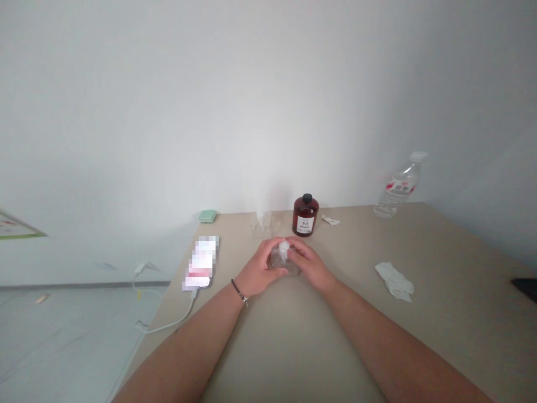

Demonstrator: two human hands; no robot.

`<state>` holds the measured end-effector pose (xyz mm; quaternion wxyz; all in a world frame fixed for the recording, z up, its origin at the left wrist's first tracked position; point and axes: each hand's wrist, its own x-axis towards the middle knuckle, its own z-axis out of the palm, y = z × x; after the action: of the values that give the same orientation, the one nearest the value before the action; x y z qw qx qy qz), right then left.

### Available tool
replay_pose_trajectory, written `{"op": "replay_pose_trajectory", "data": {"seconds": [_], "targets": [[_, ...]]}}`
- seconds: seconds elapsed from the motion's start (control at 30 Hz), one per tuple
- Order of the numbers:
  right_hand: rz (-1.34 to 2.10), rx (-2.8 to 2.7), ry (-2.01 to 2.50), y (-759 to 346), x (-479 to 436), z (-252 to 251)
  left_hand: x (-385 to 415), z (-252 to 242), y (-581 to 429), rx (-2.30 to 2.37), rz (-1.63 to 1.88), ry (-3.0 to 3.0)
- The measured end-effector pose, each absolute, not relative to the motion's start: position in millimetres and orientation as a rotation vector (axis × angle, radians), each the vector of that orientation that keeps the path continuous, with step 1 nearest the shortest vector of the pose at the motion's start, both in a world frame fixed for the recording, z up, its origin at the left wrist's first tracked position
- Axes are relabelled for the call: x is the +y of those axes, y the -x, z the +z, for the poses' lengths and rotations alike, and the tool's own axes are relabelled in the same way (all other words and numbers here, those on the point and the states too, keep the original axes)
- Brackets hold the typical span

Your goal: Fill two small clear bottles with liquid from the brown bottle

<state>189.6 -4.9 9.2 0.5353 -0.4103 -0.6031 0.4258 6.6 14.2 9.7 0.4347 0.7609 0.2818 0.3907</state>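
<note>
Both hands meet around a small clear square bottle [277, 260] with a white cap [284, 246] on top, standing on the table. My left hand [259, 271] curls around its left side, thumb across the front. My right hand [309, 264] holds the top right, thumb and fingers against the white cap. The lower part of the bottle is blurry, so its contents cannot be made out. Just behind stand another clear square container [255, 228] with a white pointed piece in it, and a dark brown bottle [305, 215] with a black cap and white label.
At left lie a phone [201, 263] on a white charging cable [172, 324] and a small green case [207, 216]. A crumpled white tissue [394, 281] is at right, a smaller scrap [330, 220] near the wall. A clear water bottle [396, 190] stands far right.
</note>
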Motion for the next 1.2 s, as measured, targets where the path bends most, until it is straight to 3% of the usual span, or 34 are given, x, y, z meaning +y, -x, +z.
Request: {"op": "replay_pose_trajectory", "data": {"seconds": [0.17, 1.2], "targets": [[1.126, -1.369, 0.934, -187.5, -4.4, 6.8, 13.6, 11.1, -7.1, 0.711, 0.964, -1.897], [1.06, -1.454, 0.934, -187.7, -4.4, 6.1, 15.6, 3.8, -6.1, 0.68, 0.977, -1.901]]}}
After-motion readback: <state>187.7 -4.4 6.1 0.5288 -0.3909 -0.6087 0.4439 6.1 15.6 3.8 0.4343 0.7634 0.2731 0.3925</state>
